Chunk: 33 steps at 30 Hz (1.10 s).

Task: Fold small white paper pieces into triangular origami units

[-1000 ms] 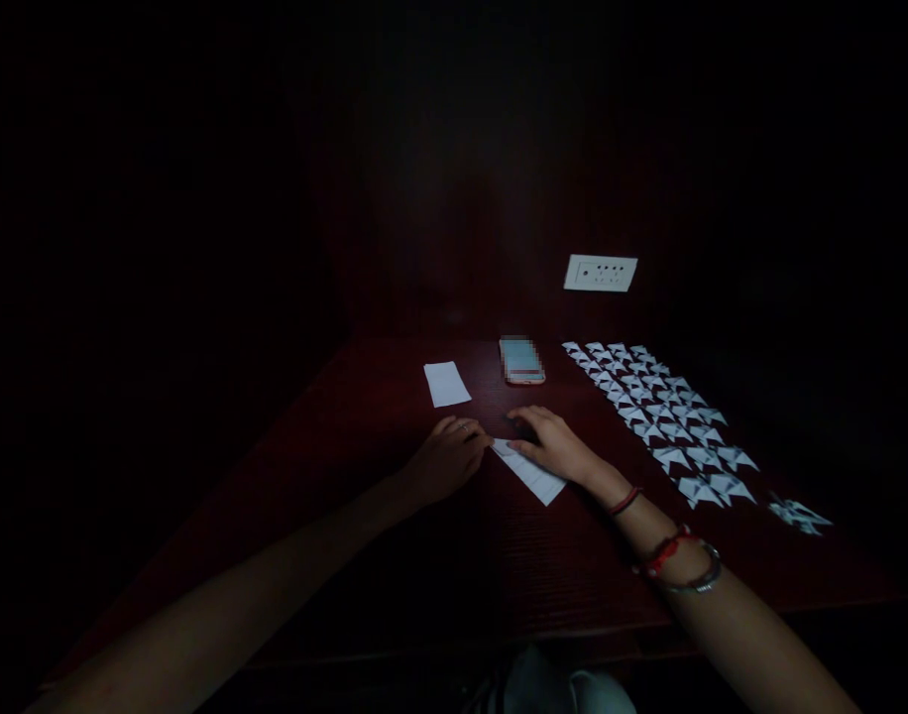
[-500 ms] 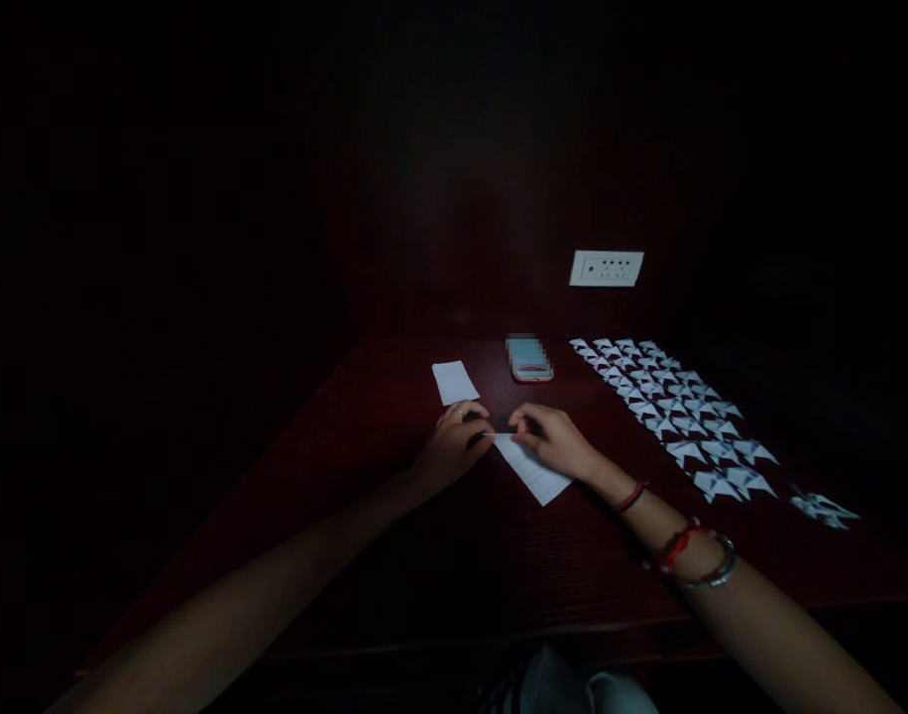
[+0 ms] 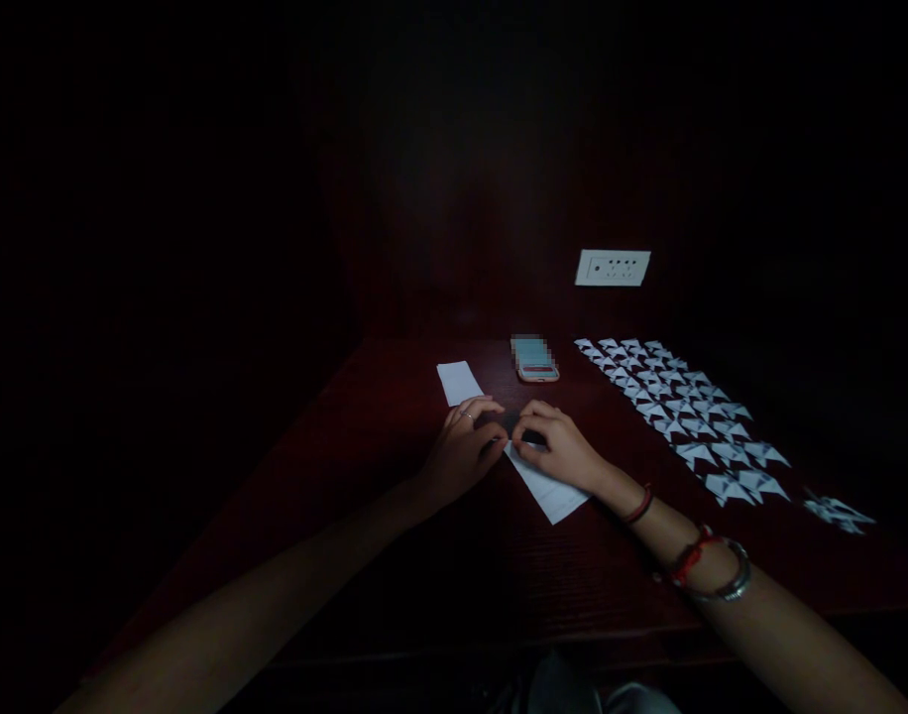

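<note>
A white sheet of paper (image 3: 555,496) lies slantwise on the dark red table, its far end between my hands. My left hand (image 3: 469,444), with a ring on one finger, pinches the far left corner of the sheet between thumb and forefinger. Close beside it, my right hand (image 3: 559,448) has its fingers curled and pinches the far edge, covering part of the paper. Bracelets circle my right forearm. Just beyond my left hand rests a white stack of paper (image 3: 460,382), its near edge partly hidden by my fingers.
A phone (image 3: 534,359) with a blurred screen lies at the back of the table (image 3: 335,436). Several folded paper figures (image 3: 677,402) stand in rows on the right, with another folded paper piece (image 3: 839,513) nearer the front. A white socket panel (image 3: 613,268) is on the wall.
My fingertips have come closer together at the paper's far end, and both hands sit slightly lower and further right. The whole view has shifted a little.
</note>
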Available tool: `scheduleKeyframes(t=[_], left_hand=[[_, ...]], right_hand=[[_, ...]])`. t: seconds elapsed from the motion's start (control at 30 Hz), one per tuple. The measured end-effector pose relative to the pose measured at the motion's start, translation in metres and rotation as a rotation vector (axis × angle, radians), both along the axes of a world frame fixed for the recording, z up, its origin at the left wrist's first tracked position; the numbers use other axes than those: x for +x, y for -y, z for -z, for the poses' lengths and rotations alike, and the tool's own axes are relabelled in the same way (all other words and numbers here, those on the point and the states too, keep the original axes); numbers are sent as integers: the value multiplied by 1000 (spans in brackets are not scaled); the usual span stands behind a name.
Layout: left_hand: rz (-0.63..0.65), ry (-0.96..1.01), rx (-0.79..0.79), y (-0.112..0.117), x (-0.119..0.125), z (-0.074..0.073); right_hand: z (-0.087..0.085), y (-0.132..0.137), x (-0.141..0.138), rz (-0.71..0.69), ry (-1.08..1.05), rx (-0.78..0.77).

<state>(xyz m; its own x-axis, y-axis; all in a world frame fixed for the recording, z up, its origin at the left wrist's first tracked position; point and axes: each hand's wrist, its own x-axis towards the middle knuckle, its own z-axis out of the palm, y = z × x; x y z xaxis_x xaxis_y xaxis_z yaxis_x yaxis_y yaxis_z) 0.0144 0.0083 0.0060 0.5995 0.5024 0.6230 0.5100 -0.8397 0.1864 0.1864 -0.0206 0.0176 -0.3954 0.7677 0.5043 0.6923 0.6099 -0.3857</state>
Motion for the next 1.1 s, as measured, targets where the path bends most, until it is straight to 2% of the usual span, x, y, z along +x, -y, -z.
scheduleKeyframes(t=[0.13, 0.27, 0.47, 0.57, 0.7, 0.83, 1.1], left_hand=[[-17, 12, 21, 1, -4, -2], [-62, 27, 30, -4, -12, -3], [-141, 93, 32, -17, -24, -4], [-109, 70, 20, -14, -22, -5], [-16, 21, 21, -2, -13, -7], [31, -11, 23, 2, -10, -9], [-5, -30, 45, -22, -26, -9]], right_hand=[[-1, 0, 6, -18, -12, -28], [0, -4, 24, -23, 5, -50], [-1, -9, 49, 105, -41, 7], [-5, -5, 39, 89, -64, 54], [-7, 2, 15, 34, 46, 68], [-7, 4, 5, -12, 118, 53], [-8, 2, 11, -11, 38, 38]])
